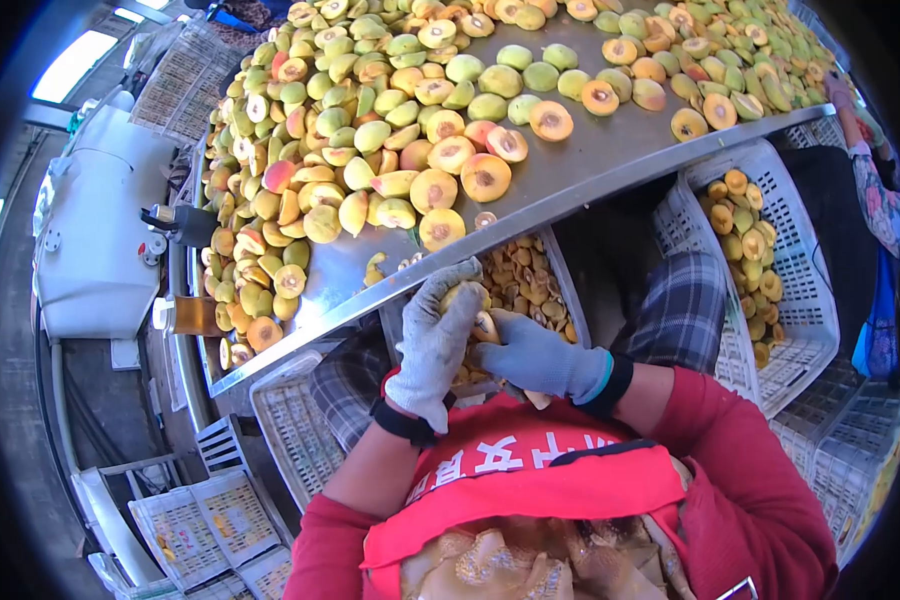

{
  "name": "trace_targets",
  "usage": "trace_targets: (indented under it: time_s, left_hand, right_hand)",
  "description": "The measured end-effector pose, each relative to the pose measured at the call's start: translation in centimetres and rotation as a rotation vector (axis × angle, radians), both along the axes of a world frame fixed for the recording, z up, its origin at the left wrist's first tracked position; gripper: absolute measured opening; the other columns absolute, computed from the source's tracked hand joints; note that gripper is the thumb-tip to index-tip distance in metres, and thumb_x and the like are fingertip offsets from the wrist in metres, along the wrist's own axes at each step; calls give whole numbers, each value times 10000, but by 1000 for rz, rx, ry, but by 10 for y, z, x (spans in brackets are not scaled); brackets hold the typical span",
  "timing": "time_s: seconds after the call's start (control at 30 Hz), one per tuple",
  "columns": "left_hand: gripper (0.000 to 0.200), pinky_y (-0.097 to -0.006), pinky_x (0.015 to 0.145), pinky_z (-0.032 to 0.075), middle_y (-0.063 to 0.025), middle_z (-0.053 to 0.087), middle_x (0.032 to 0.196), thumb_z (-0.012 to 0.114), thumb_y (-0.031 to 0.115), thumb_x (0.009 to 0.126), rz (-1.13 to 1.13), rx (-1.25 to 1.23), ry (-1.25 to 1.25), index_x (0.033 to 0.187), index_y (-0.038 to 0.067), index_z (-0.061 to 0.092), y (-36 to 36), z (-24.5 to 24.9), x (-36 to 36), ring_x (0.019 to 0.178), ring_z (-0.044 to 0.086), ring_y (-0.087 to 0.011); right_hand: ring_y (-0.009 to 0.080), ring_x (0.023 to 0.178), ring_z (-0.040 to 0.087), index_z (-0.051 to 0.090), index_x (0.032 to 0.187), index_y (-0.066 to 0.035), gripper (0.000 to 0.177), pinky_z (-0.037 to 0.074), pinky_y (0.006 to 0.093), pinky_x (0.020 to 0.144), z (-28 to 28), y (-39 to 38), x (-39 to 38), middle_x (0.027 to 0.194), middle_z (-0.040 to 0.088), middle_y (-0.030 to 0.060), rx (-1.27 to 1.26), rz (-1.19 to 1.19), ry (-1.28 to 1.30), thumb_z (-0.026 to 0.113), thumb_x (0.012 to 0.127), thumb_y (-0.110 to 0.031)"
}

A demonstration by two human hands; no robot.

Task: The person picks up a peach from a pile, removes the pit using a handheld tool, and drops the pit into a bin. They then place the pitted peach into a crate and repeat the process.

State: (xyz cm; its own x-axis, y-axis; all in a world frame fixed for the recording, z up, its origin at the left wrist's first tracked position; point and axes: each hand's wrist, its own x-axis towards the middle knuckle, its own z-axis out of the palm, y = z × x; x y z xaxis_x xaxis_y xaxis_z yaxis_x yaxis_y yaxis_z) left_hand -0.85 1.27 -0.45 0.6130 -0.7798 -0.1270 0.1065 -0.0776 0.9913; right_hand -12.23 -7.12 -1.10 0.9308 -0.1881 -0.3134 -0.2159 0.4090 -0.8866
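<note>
My left hand (pixel 432 335), in a whitish knit glove, is closed around a yellow peach piece (pixel 467 296) just below the metal table's edge. Close against it, my right hand (pixel 540 355), in a grey-blue glove, grips a tool with a pale wooden handle (pixel 537 400). The handle's end sticks out under the right palm, and the tool's working end is hidden between the hands. Beneath both hands stands a crate holding many cut peach pieces (pixel 525 280). Halved peaches (pixel 485 177), some with pits showing, lie on the table just beyond.
A metal table (pixel 580 185) with a raised rim carries a big heap of green and yellow peaches (pixel 370 135). At right stands a white crate (pixel 795 290) with peach halves. Another crate (pixel 295 430) is at left. A co-worker's sleeve (pixel 882 205) shows at far right.
</note>
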Motion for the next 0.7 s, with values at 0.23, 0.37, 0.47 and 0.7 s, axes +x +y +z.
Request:
trace_targets:
  time_s: [0.23,0.37,0.47,0.7]
  left_hand:
    - [268,-233,605,494,10,634,872,599,306,882,-89,133,201,994,72,663,2,2,15,689,552,-58]
    - [270,-213,612,471,11,642,823,602,306,881,-154,268,123,957,59,682,0,1,19,686,546,-54]
    - [267,-205,627,458,9,648,794,608,290,881,-141,211,-30,932,42,692,0,-3,14,707,553,-57]
    - [235,-220,652,461,-7,648,801,635,229,869,-136,202,-81,932,8,685,0,3,8,716,560,-61]
  right_hand:
    - [137,420,512,530,942,2,209,450,287,371,3,-16,-6,634,537,58,289,283,102,537,815,-163]
    - [146,400,499,537,882,2,177,424,292,346,2,-9,-7,596,520,67,134,256,139,531,811,-159]
    - [137,383,486,500,830,-5,145,408,272,342,8,-5,-8,569,508,65,72,220,143,525,804,-146]
    - [157,389,493,513,846,-4,148,413,288,343,10,-11,-11,562,494,61,244,326,132,519,801,-145]
